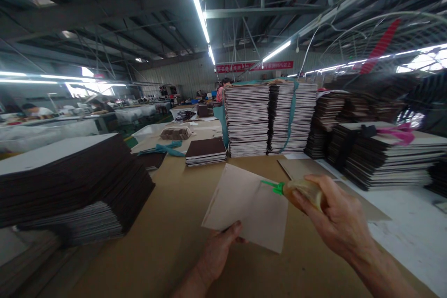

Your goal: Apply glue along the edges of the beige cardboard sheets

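Head view: left hand (pixel 218 249) closed on board (pixel 248 207) at its 6 o'clock edge, above counter (pixel 171 205); right hand (pixel 337 216) wrapped round bottle (pixel 306 192), nozzle (pixel 278 188) toward board's 1 o'clock. Dispensing seems under way; amount applied and remaining unclear.

Pale, flat, four-sided board (pixel 247 209): the left hand (pixel 218 251) pinches its near edge at seven o'clock. Yellowish, translucent squeeze bottle (pixel 303 191) with slim green nozzle (pixel 278 188): the right hand (pixel 337 216) grips it at three o'clock; the tip points over the board, contact unclear. Tan tabletop (pixel 164 223): lies beneath. Around the board: large dark-brown-edged stack (pixel 80 181), nine o'clock; low brown-topped stack (pixel 205 149), eleven; tall pale-edged stack (pixel 246 123), twelve.
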Tool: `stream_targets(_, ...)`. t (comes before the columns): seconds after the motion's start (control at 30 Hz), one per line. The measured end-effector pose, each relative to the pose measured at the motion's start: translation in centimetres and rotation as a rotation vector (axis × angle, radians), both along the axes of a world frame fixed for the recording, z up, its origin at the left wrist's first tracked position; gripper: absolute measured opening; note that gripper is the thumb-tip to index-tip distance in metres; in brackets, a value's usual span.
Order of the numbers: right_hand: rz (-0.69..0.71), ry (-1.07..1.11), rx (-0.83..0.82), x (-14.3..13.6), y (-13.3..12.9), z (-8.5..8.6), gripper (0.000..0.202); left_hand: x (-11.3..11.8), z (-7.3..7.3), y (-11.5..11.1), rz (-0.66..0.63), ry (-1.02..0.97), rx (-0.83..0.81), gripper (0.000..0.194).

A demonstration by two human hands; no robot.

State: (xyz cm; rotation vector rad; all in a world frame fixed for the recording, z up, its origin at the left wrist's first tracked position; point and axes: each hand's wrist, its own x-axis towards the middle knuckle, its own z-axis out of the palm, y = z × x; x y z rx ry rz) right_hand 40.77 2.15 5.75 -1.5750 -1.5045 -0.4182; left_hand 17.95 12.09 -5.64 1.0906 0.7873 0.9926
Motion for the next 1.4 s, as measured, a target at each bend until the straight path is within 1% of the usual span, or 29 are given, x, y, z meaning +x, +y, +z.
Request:
stream_targets(0.1, 0.023, -0.014, 0.007, -0.3, 0.2, 0.4, 0.034, 0.0, 0.3, -0.1, -0.014, 0.003, 0.007, 0.033)
stream_targets(0.23, 0.034, 0.02, 0.003, -0.5, 0.2, 0.7, 0.034, -0.2, 0.7, -0.3, 0.002, 0.025, 0.01, 0.034)
stream_targets(0.37, -0.038, 0.045, -0.068, 0.6, -0.7, 0.0, 0.037, -0.3, 0.5, -0.2, -0.004, 0.017, -0.009, 0.034)
stream_targets(0.47, -0.061, 0.05, -0.085, 1.3, -1.1, -0.5, 0.038, -0.2, 0.2, 0.0, -0.014, 0.002, -0.008, 0.031)
stream_targets(0.57, -0.046, 0.044, -0.061, 1.0, -0.9, -0.4, 0.038, -0.1, 0.1, 0.0, -0.022, -0.008, -0.004, 0.028)
stream_targets(0.7, 0.006, 0.025, -0.026, 0.0, -0.2, 0.0, 0.034, -0.2, 0.2, 0.0, -0.014, -0.023, -0.021, 0.032)
stream_targets(0.77, 0.01, 0.028, -0.023, 0.0, -0.2, 0.0, 0.033, -0.3, 0.2, -0.1, -0.002, -0.026, -0.024, 0.033)
stream_targets(0.87, -0.025, 0.053, -0.06, 0.8, -0.8, -0.5, 0.035, -0.3, 0.4, -0.1, 0.005, -0.017, -0.028, 0.031)
stream_targets(1.0, -0.091, 0.072, -0.109, 2.1, -1.7, -1.3, 0.044, -0.1, 0.5, 0.0, -0.032, -0.013, -0.036, 0.03)
stream_targets(1.07, -0.091, 0.067, -0.115, 2.1, -1.7, -1.3, 0.043, 0.0, 0.3, 0.0, -0.036, -0.024, -0.041, 0.029)
stream_targets(1.17, -0.04, 0.054, -0.082, 1.3, -1.3, -0.8, 0.036, -0.1, 0.0, 0.1, -0.03, -0.02, -0.042, 0.028)
stream_targets(1.27, -0.013, 0.064, -0.051, 0.7, -0.9, -0.4, 0.035, -0.4, -0.1, 0.2, -0.011, -0.015, -0.042, 0.029)
stream_targets(1.4, -0.044, 0.075, -0.081, 1.5, -1.3, -0.9, 0.04, -0.5, 0.1, 0.2, -0.024, -0.018, -0.038, 0.03)
